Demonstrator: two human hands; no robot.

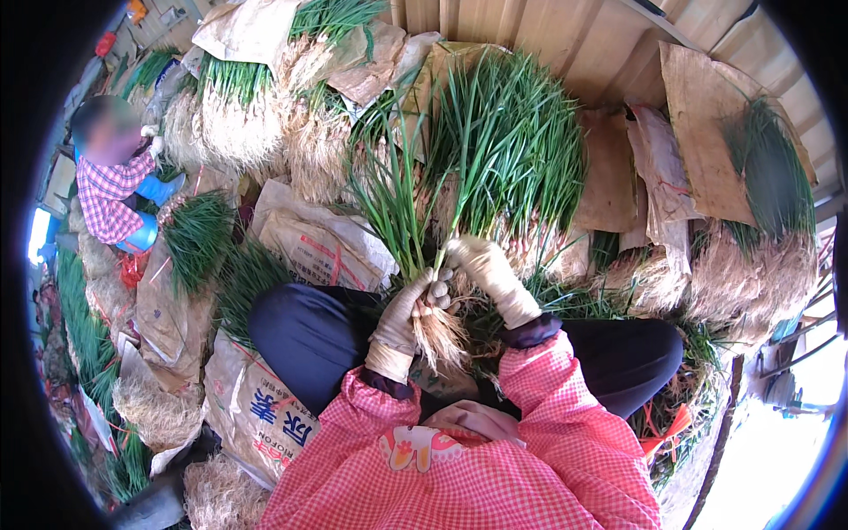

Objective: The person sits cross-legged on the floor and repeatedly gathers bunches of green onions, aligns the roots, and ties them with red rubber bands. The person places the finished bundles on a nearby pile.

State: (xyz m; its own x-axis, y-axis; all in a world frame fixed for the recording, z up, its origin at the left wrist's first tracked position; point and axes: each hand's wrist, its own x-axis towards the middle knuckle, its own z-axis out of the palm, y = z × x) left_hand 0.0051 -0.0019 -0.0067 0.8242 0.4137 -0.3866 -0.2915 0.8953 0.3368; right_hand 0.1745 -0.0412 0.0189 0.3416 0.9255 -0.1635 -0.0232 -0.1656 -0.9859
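The gloved left hand (399,320) closes round a bunch of green onions (402,225) above its pale roots (439,337), while the gloved right hand (484,272) pinches a stalk (440,258).

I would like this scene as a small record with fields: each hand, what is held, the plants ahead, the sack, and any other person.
Left hand: gloved, closed around a bunch of green-leaved plants
Right hand: gloved, fingers at a stalk; grip unclear
Bunch: leaves pointing away, pale roots toward the wearer
Ahead: large leafy pile before a ribbed wall
Sack: pale printed sack, left of the bunch
Other person: checked shirt, far left
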